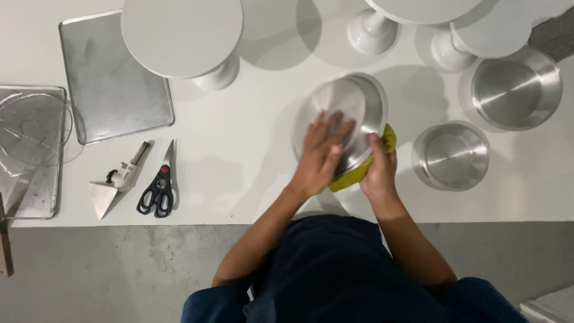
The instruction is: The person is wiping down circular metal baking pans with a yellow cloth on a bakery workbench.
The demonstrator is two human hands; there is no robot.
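Note:
A round metal cake pan [359, 101] is held tilted above the white table [239, 155]. My left hand [320, 155] lies flat against the pan's shiny face, fingers spread. My right hand [378, 170] grips the pan's lower right edge together with a yellow-green cloth [359, 173], which shows below and beside the pan.
Two more round metal pans [451, 155] [517, 88] stand to the right. White cake stands [182, 36] [373, 27] [472, 36] line the back. A flat metal tray [113, 84], black-handled scissors [158, 182], a serrated cake server [116, 182] and a clear glass bowl [30, 128] lie left.

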